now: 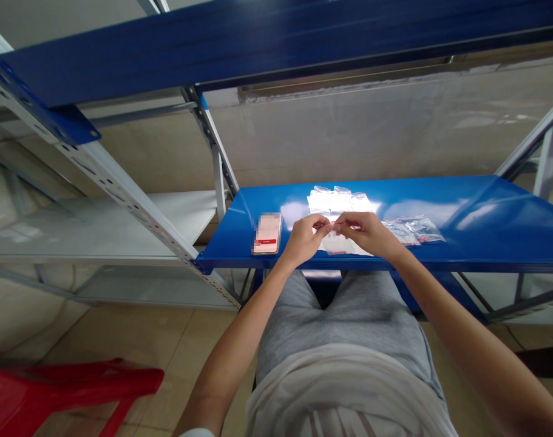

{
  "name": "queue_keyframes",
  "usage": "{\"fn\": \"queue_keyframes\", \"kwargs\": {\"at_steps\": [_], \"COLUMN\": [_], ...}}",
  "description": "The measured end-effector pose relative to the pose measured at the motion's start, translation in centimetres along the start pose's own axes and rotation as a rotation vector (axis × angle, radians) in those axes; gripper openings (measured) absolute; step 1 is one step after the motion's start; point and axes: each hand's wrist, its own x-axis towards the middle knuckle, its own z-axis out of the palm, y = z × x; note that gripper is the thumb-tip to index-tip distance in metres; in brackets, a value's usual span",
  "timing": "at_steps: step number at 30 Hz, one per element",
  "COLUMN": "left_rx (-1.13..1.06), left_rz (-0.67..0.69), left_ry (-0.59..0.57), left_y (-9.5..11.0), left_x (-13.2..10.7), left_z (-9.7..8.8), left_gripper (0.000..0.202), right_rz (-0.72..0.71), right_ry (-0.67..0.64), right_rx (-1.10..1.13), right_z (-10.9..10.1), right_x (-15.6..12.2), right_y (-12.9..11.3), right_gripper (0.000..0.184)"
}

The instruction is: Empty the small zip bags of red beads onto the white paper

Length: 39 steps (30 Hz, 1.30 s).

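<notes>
My left hand (305,238) and my right hand (365,233) meet over the front of the blue shelf (476,212). Both pinch the top edge of a small clear plastic bag (340,243) that hangs between them. Behind my hands lies a pile of clear small bags (337,199). Two more clear bags (413,229) with something red inside lie to the right of my right hand. A phone (268,233) lies flat to the left of my left hand.
A blue beam (267,42) of the rack runs overhead. A grey shelf (98,224) stands to the left with a slanted white upright (121,188). A red plastic stool (67,388) is on the tiled floor at lower left. My knees are under the shelf.
</notes>
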Motion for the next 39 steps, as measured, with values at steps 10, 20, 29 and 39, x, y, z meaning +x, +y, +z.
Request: {"fn": "queue_keyframes", "kwargs": {"at_steps": [10, 20, 29, 39], "left_rx": [-0.017, -0.103, -0.405, -0.269], "left_rz": [-0.016, -0.011, -0.133, -0.124], "left_ry": [0.031, 0.033, -0.089, -0.262], "left_y": [-0.7, -0.4, 2.1, 4.0], "left_x": [0.2, 0.1, 1.1, 13.4], "left_z": [-0.5, 0.4, 5.2, 19.3], "left_gripper": [0.019, 0.022, 0.019, 0.025], "right_rz": [0.017, 0.055, 0.212, 0.473], "right_ry": [0.107, 0.208, 0.272, 0.574], "right_rx": [-0.009, -0.003, 0.067, -0.26], "right_z": [-0.1, 0.5, -1.7, -14.2], "right_x": [0.2, -0.8, -8.6, -10.9], "right_y": [1.2, 1.1, 3.4, 10.8], "right_gripper": [0.021, 0.022, 0.034, 0.042]}}
